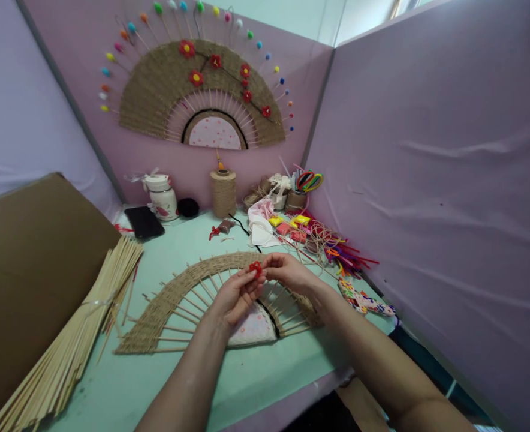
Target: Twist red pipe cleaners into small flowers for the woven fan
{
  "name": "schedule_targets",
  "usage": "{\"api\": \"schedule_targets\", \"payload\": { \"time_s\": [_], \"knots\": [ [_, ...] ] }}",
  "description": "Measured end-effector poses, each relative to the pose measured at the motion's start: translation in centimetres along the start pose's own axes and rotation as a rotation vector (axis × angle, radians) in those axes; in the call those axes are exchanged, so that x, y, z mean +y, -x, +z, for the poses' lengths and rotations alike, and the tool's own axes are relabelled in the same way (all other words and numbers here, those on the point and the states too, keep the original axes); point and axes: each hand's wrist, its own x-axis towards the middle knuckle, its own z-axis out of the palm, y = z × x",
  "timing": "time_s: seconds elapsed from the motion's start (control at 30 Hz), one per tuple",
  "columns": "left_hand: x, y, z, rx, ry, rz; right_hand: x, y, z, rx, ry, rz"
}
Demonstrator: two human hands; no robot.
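Observation:
Between my two hands is a small red looped flower (256, 268), apparently bent from fuzzy pipe cleaner. My left hand (240, 295) pinches it from the left with thumb and fingers. From the other side my right hand (283, 269) meets it with closed fingertips; whatever detail they grip is hidden. Beneath both hands lies a half-round woven fan (157, 312) with thin stick ribs, its lower middle partly covered by my left hand. A pink-white patterned half circle (253, 327) edged in black forms the fan's centre.
A finished fan (152, 90) with red flowers hangs on the back wall. Bundled flat sticks (78, 330) and a cardboard sheet (35, 270) are at left. Behind stand a phone (144, 222), a white jar (161, 198) and a twine spool (223, 193); pipe cleaners (350, 255) lie right.

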Motion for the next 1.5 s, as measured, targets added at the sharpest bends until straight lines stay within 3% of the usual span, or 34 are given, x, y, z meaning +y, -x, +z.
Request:
{"api": "schedule_targets", "payload": {
  "time_s": [0.2,0.3,0.37,0.4,0.43,0.63,0.8,0.97,1.13,1.3,1.4,1.5],
  "knots": [
    [0.1,0.0,0.0,0.034,0.121,-0.088,0.0,-1.1,-0.2,-0.149,0.044,0.012],
    [0.1,-0.2,0.0,0.085,0.134,-0.05,-0.4,-1.9,-1.0,-0.209,0.116,0.008],
    [0.0,-0.3,0.0,0.139,0.124,0.014,-1.1,-3.1,-2.4,-0.22,0.294,-0.009],
    [0.0,-0.3,0.0,0.169,0.118,0.044,-1.7,-4.0,-3.5,-0.184,0.455,-0.025],
    [0.0,-0.4,0.0,0.195,0.113,0.069,-2.2,-5.1,-4.7,-0.068,0.639,-0.036],
    [-0.1,-0.3,0.1,0.259,0.069,0.069,-5.1,-13.1,-13.6,0.354,0.989,0.046],
    [-0.2,-0.4,-0.2,0.301,0.054,0.053,-4.5,-17.1,-17.1,0.338,1.201,0.138],
    [-0.4,-0.4,-0.2,0.37,0.04,0.033,-2.9,-19.0,-16.4,0.201,1.314,0.12],
    [-0.4,-0.4,-0.2,0.425,0.035,-0.013,-0.8,-19.0,-12.4,0.053,1.387,0.088],
    [-0.1,-0.4,-0.1,0.494,0.052,-0.042,0.5,-18.1,-8.9,0.032,1.44,0.04],
    [0.0,-0.4,0.0,0.516,0.047,-0.052,-0.2,-18.0,-9.3,0.035,1.479,0.05],
    [0.0,-0.3,0.0,0.51,0.055,-0.078,-2.2,-18.6,-12.1,0.08,1.538,0.098]
  ]
}}
